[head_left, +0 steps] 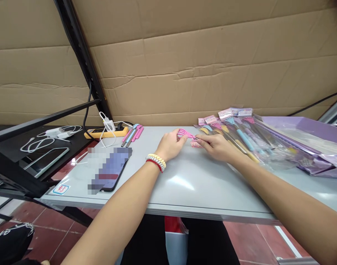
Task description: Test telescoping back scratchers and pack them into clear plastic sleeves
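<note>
Over the middle of the table, my left hand [169, 145] is closed on the pink hand-shaped head of a back scratcher [187, 133]. My right hand [214, 146] pinches the same back scratcher at its metal neck, just right of the head; my fingers hide the rest of it. Below the pinch lies a small pink printed card [196, 144]. To the right of my right hand are several back scratchers in clear bags [241, 138], with pink, blue and yellow heads and printed card tops. Loose pink and blue back scratchers [134, 133] lie at the back left.
A purple tray [281, 123] stands at the far right. On the left are a smartphone [113, 171], a yellow power strip [98, 133] with a white charger [109, 124], and a black rack post [80, 48]. A cardboard wall [179, 66] closes the back.
</note>
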The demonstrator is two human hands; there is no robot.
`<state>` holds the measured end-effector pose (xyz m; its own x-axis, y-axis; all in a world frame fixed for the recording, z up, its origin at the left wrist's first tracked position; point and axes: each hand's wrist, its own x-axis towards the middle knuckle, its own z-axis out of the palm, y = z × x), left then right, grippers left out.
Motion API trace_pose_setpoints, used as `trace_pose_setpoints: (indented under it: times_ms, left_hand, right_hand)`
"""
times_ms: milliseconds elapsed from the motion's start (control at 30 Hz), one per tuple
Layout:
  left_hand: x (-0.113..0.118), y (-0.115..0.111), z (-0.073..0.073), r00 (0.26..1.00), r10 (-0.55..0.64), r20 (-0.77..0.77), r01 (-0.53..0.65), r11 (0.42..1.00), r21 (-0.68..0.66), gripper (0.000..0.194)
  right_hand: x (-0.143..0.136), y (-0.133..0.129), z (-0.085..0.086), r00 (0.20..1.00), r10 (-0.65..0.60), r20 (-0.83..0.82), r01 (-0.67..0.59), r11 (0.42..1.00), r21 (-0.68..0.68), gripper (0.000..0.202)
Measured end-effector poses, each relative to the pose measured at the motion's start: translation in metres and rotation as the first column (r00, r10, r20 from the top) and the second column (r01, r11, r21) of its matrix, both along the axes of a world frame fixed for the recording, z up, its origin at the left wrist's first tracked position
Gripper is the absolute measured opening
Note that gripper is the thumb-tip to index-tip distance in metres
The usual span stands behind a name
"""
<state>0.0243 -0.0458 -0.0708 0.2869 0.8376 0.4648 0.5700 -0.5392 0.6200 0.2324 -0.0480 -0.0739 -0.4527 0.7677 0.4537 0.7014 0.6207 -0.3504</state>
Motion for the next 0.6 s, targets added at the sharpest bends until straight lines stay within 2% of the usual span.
trace_pose_setpoints:
  times_ms: [100,200,267,333,400,500,567,600]
  left_hand:
    - [0.0,-0.001,-0.001,1.0,-0.003,0.02,0.003,1.0,-0.015,0.037]
    - [0.001,-0.003,-0.002,0.997,-0.028,0.065,0.031,0.999,-0.043,0.067]
    - [0.001,-0.003,-0.004,0.997,-0.037,0.065,0.042,0.997,-0.068,0.083]
    - [0.0,-0.002,-0.005,0.999,-0.044,0.02,0.045,0.995,-0.093,0.083]
    - [-0.001,-0.001,-0.006,0.996,-0.067,-0.064,0.059,0.992,-0.107,0.073]
    - [-0.001,-0.001,-0.007,0.979,-0.099,-0.178,0.079,0.99,-0.114,0.057]
    - [-0.001,-0.001,-0.007,0.97,-0.112,-0.214,0.088,0.989,-0.117,0.052]
    - [0.0,-0.001,-0.007,0.968,-0.117,-0.222,0.093,0.989,-0.118,0.05]
  right_hand:
    - [-0.003,-0.003,0.003,1.0,0.011,-0.005,-0.011,1.0,0.019,0.04]
    - [-0.008,-0.007,0.007,0.999,0.005,-0.043,-0.003,0.999,0.037,0.041]
    - [-0.011,-0.009,0.009,0.99,-0.048,-0.13,0.057,0.997,0.061,0.04]
    - [-0.012,-0.009,0.01,0.953,-0.119,-0.278,0.13,0.991,0.022,0.04]
    - [-0.009,-0.007,0.01,0.87,-0.181,-0.459,0.153,0.983,-0.098,0.04]
    - [0.0,0.0,0.011,0.685,-0.23,-0.691,0.076,0.966,-0.247,0.039]
    - [0.007,0.005,0.012,0.585,-0.247,-0.772,0.029,0.958,-0.285,0.037]
    - [0.009,0.007,0.012,0.561,-0.253,-0.788,0.009,0.954,-0.3,0.037]
